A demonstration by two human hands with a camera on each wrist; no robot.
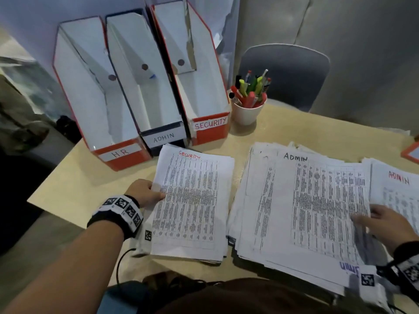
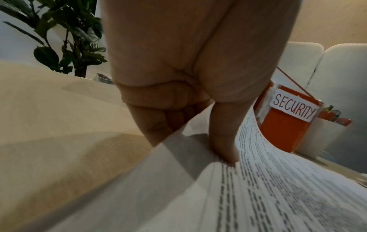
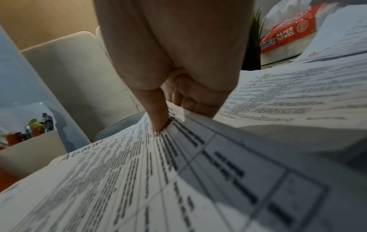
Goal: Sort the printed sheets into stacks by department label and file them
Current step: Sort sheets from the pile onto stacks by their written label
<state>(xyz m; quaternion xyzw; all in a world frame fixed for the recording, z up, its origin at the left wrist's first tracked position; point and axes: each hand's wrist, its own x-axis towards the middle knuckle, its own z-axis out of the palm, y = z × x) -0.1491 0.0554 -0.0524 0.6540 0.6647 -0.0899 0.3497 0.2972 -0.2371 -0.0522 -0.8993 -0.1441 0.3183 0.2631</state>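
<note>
A sheet headed SECURITY (image 1: 192, 200) tops a stack at the table's centre. My left hand (image 1: 145, 192) pinches its left edge, thumb on top (image 2: 224, 146), fingers underneath, and the sheet curves up. To the right lies a big loose pile whose top sheet reads ADMIN (image 1: 317, 207). My right hand (image 1: 385, 225) pinches that sheet's right edge, thumb on the print (image 3: 158, 119), fingers curled below. Another ADMIN-marked stack (image 1: 399, 191) sits at the far right. Three file boxes stand behind: HR (image 1: 120, 152), ADMIN (image 1: 163, 138), SECURITY (image 1: 210, 124).
A white cup of pens and markers (image 1: 248, 105) stands right of the SECURITY box. A grey chair (image 1: 285, 73) is behind the table. A red-framed item (image 1: 411, 152) lies at the right edge. A paper towel pack (image 3: 288, 33) and a plant (image 2: 65, 39) are nearby.
</note>
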